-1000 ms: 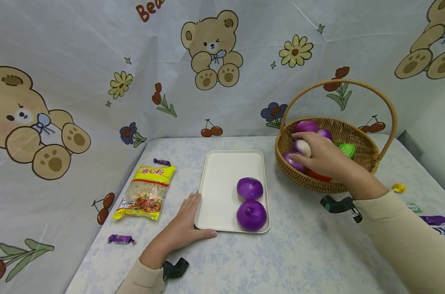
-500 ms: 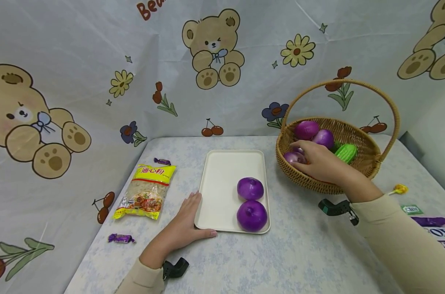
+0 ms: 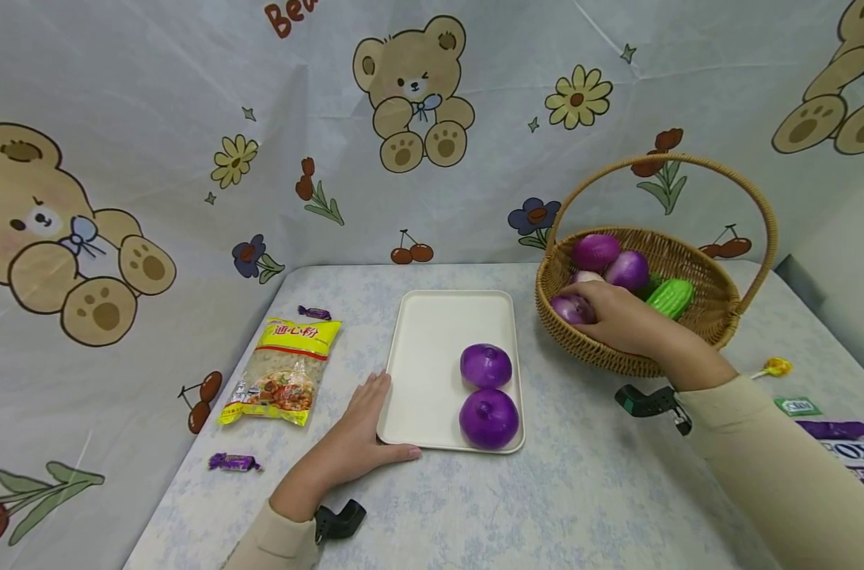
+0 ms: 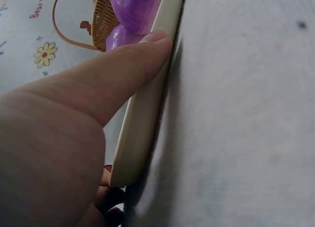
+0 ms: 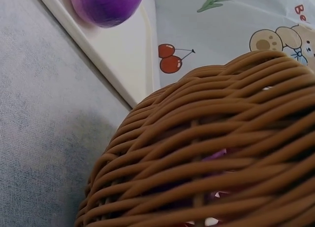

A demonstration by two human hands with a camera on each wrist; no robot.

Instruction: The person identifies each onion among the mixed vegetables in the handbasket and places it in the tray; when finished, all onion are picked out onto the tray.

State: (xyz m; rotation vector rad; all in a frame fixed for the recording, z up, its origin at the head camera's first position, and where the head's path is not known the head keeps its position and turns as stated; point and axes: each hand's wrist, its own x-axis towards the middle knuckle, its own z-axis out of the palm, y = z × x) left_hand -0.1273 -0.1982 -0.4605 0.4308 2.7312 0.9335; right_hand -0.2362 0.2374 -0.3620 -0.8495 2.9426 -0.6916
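Note:
My left hand (image 3: 360,435) rests at the near left corner of a white tray (image 3: 424,356), fingers straight along its side and thumb against the front edge. In the left wrist view the thumb (image 4: 133,54) touches the tray's rim. Two purple onions, a far one (image 3: 485,366) and a near one (image 3: 489,418), sit on the tray's right half. At the right, my right hand (image 3: 620,317) reaches into a wicker basket (image 3: 617,362) and grips a streaked purple onion (image 3: 572,309); some fingertips are hidden. The right wrist view shows mostly the basket's woven wall (image 5: 206,138).
The basket also bears more purple onions (image 3: 627,271), a paler one (image 3: 586,276) and a green ridged vegetable (image 3: 671,298); its tall handle (image 3: 688,161) arches above. A pasta bag (image 3: 282,372) and wrapped candies (image 3: 234,462) lie left; a yellow lollipop (image 3: 777,366) and purple packet (image 3: 848,451) lie right.
My right hand has shifted from the pale onion down toward the streaked one at the basket's near left. Another purple onion and the green vegetable show more. The left hand stays put.

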